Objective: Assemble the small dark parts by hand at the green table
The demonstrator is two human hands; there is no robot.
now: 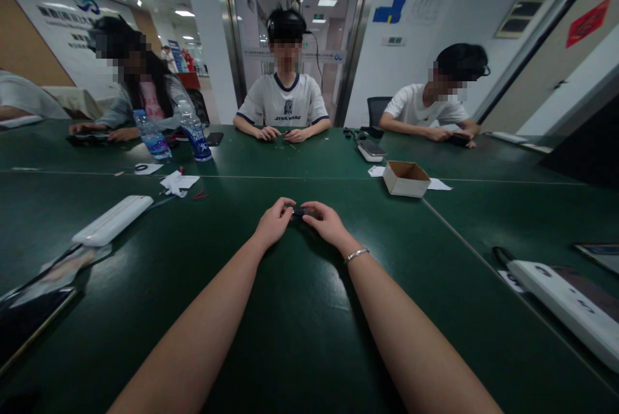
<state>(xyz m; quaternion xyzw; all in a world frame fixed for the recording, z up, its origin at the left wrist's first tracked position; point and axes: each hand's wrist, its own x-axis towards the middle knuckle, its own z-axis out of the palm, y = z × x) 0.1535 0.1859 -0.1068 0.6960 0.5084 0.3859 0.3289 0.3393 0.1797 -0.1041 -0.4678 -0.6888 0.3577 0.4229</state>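
Just above the green table [294, 311], a small dark stick-like object [299, 212] with a silvery end spans the space between my hands. Its exact kind is too small to make out. My left hand [274, 223] pinches the silvery end between thumb and fingers. Around the darker end, the fingers of my right hand [327, 220] are closed, and they hide part of it. A silver bracelet [356, 255] circles my right wrist.
To the left are a white power bank [113, 219], paper scraps [180, 183] and two plastic bottles [195, 133]. At the right stand an open small box [407, 179] and another white device [565, 301]. Several people wearing headgear sit around the table, one person [285, 101] directly opposite.
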